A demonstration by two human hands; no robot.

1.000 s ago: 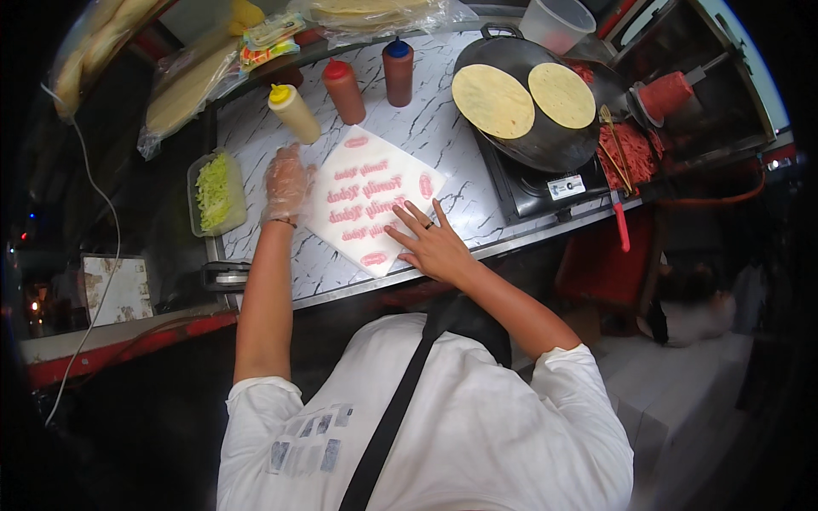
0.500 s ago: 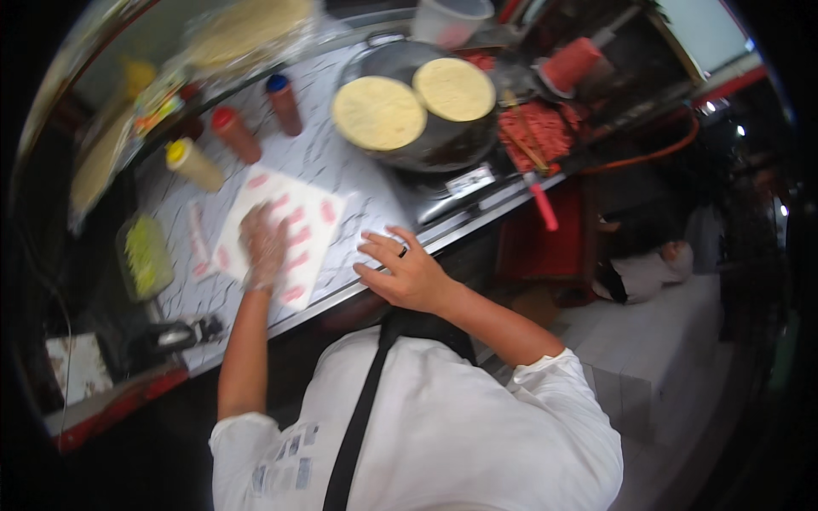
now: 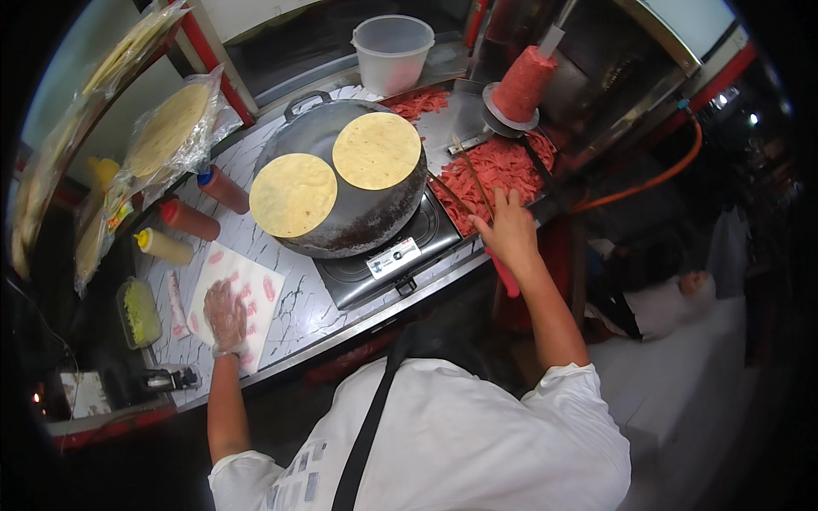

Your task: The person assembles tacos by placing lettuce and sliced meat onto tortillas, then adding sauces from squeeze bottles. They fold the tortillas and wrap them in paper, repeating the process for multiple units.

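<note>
On the left, my left hand point(image 3: 226, 313), in a clear plastic glove, lies flat with fingers stretched on a white sheet of paper with a red print point(image 3: 268, 285). At the right, my bare right hand point(image 3: 511, 234) reaches over the near edge of a tray of shredded red meat point(image 3: 511, 166). Its thumb and fingers are apart around the near end of a pair of tongs point(image 3: 480, 186) lying on the meat; whether they touch is unclear. A pink handle point(image 3: 504, 277) sticks out below that hand. Two round flatbreads point(image 3: 294, 195) rest on a black griddle point(image 3: 366, 226).
Three squeeze bottles point(image 3: 189, 221) stand left of the griddle, near a tub of shredded green vegetable point(image 3: 139, 313). A meat cone point(image 3: 524, 85) stands behind the tray. A white bucket point(image 3: 393, 55) is at the back, bagged flatbreads point(image 3: 175, 128) at the left. A person point(image 3: 665, 302) is at the right.
My right hand has moved from the counter's front edge rightward to the tongs. My left hand stays on the paper, and the view has shifted toward the right.
</note>
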